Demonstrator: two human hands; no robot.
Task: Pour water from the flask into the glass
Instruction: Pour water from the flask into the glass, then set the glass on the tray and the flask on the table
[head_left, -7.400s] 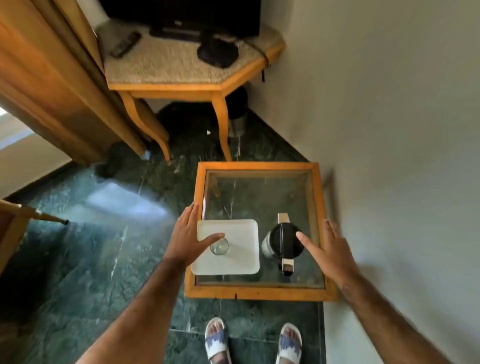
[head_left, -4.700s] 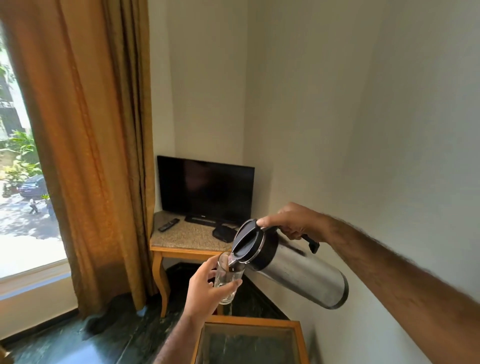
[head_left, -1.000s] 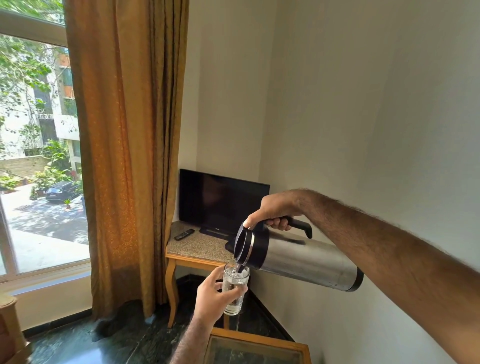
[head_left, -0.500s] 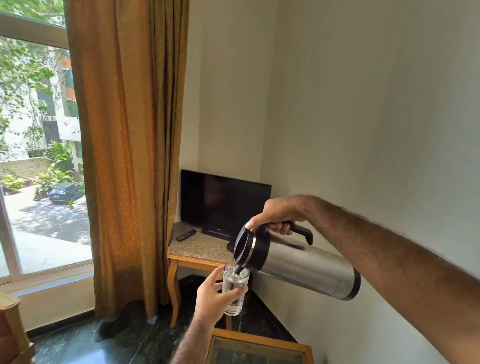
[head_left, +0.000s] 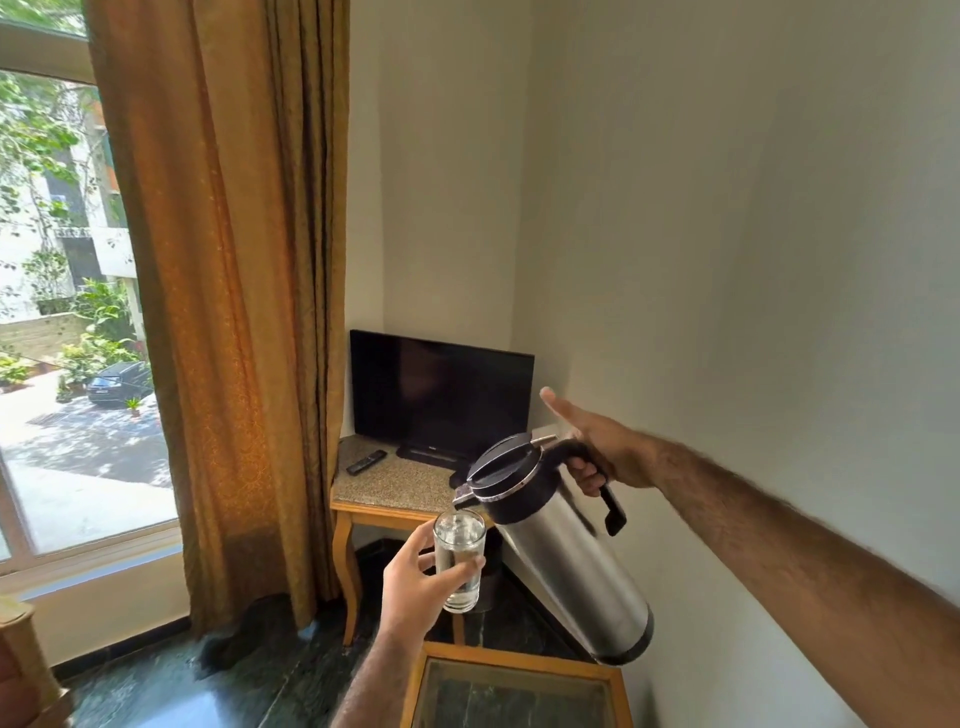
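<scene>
So from the head cam: left hand (head_left: 415, 587) is wrapped around the glass (head_left: 460, 558), thumb on the near side and fingers curled behind it, holding it upright in mid-air, mostly full of water. Right hand (head_left: 597, 452) has its lower fingers hooked round the black handle of the steel flask (head_left: 566, 551), with one finger sticking straight out. The flask is tilted, black lid up and left, its spout right over the glass rim, nearly touching. Far behind sits a TV (head_left: 440, 397) on a corner counter (head_left: 387, 486), curtain (head_left: 228, 291) at left, and a glass-topped counter (head_left: 511, 670) near the bottom.
</scene>
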